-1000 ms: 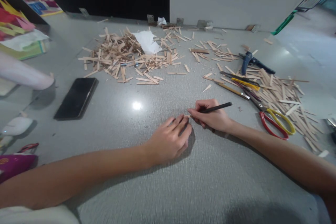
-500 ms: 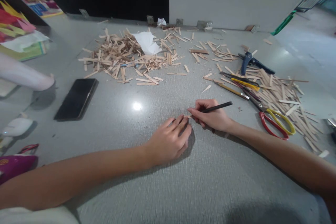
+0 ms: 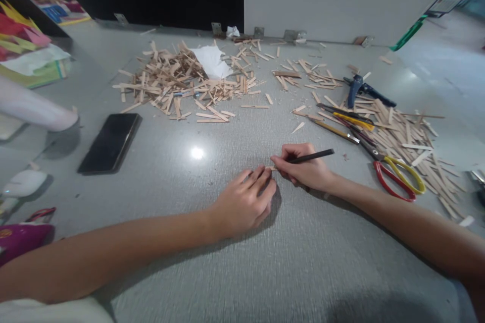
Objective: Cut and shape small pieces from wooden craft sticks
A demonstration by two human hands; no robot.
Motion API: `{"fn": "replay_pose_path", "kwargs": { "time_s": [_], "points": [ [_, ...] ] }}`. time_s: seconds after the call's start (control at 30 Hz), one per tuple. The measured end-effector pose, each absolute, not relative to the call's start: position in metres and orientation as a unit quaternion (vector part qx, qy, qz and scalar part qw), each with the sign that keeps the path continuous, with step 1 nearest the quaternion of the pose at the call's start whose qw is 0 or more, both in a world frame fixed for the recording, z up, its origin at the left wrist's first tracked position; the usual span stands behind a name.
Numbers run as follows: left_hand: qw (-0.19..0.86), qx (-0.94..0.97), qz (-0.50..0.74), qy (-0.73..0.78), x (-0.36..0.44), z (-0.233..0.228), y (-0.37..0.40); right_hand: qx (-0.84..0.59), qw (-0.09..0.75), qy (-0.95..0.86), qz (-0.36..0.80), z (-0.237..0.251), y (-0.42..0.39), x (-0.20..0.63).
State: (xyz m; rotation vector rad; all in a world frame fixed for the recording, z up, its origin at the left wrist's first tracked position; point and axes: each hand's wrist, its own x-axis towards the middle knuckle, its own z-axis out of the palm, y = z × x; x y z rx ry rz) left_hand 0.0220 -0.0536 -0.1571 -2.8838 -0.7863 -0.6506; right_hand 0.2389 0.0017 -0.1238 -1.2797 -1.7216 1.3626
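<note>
The right hand (image 3: pixel 305 169) grips a thin black pencil (image 3: pixel 312 156) between the thumb and the first fingers, which are pressed together around it; the tip of the pencil points to the left and down, and the back end sticks out to the right above the knuckles. The tip meets a small wooden piece (image 3: pixel 271 168) that lies flat on the grey table (image 3: pixel 242 272), just in front of the person and near the middle of the view. The left hand (image 3: pixel 244 202) lies palm down on the table, and its fingertips (image 3: pixel 261 174) press on the same small piece from the left side, so most of the piece is hidden and I cannot tell its full shape. The two hands are nearly touching at this place. To the right, scissors with red and yellow handles (image 3: pixel 396 176) lie beside a heap of wooden sticks (image 3: pixel 409 136), together with a blue tool (image 3: pixel 358 87) and a yellow knife (image 3: pixel 354 120). Further back there is a bigger pile of sticks (image 3: pixel 170 81) with a white paper (image 3: pixel 212 60) on it. A black phone (image 3: pixel 109 142) lies on the left side, well apart from the hands
</note>
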Motion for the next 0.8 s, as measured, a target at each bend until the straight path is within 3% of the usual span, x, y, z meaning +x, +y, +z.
{"fn": "replay_pose_path", "kwargs": {
  "time_s": [0.3,0.8],
  "points": [
    [0.080,-0.937,-0.222,-0.259,0.0241,-0.1543,-0.0535,-0.485,0.293,-0.647,0.510,-0.1247,0.0017,0.2398],
    [0.041,-0.941,-0.219,-0.255,0.0219,-0.1575,-0.0537,-0.498,0.283,-0.636,0.517,-0.1238,0.0016,0.2426]
  ]
}}
